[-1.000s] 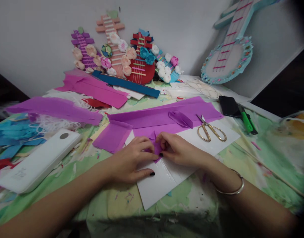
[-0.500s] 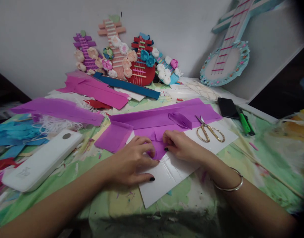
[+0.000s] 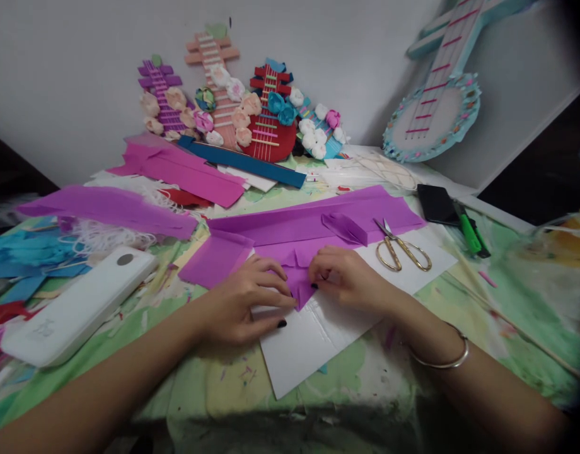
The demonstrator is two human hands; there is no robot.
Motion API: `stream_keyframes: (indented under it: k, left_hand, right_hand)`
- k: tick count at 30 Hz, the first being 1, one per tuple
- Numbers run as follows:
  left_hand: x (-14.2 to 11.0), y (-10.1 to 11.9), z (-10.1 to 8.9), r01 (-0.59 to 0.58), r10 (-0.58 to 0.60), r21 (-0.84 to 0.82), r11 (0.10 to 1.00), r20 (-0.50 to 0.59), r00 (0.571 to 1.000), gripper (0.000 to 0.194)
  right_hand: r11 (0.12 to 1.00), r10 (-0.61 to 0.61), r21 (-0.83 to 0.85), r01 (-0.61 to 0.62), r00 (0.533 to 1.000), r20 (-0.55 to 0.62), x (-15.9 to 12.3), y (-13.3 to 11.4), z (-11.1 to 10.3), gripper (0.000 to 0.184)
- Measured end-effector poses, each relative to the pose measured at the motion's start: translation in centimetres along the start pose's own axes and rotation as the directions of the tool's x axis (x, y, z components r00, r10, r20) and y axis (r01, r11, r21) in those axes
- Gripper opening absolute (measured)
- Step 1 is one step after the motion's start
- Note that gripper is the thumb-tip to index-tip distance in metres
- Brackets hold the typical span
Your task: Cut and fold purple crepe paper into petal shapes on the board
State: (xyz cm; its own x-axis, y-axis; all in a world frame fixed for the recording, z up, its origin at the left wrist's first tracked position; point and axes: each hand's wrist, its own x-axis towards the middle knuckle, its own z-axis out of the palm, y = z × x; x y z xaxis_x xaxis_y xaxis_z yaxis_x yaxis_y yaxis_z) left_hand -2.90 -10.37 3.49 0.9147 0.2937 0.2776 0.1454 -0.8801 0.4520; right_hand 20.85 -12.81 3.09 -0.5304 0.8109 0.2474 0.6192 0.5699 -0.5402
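Note:
Between my hands, a piece of purple crepe paper [image 3: 298, 277] with creased folds lies over a white board [image 3: 313, 359]. My left hand [image 3: 252, 299] rests palm down with its fingers apart, the tips touching the paper's left edge. My right hand [image 3: 344, 274] has its fingers curled in a pinch at the paper's right edge. Just behind it are a small folded purple piece [image 3: 344, 228] and gold-handled scissors [image 3: 401, 247], blades parted. A long purple strip [image 3: 290, 222] stretches across behind both hands. Beside my left hand lies another purple sheet [image 3: 217, 256].
A white oblong device [image 3: 79, 306] lies at left near white shredded strands and blue paper. Several decorated model instruments [image 3: 271, 123] lean on the back wall, with a larger light-blue one [image 3: 432, 120] at right. A black phone [image 3: 437, 203] and green cutter [image 3: 469, 233] sit at right.
My left hand has shifted slightly left and its thumb has drawn in a little toward the fingers. My right hand stays at the purple paper, almost unmoved.

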Motion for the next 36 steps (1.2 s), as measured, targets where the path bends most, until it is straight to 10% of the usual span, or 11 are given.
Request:
stream_keyframes:
  k: [17,36]
  left_hand:
    - [-0.1,0.1,0.9,0.082,-0.081,0.059,0.995,-0.026,0.996,0.024]
    - [1.3,-1.1,2.4,0.295,-0.358,-0.268,0.917,-0.230,0.905,0.026]
  right_hand:
    - [0.976,-0.217,0.058,0.212,0.969,0.116,-0.3,-0.9,-0.2,0.026]
    - [0.975,-0.218,0.001,0.222,0.958,0.186,-0.3,-1.3,-0.5,0.027]
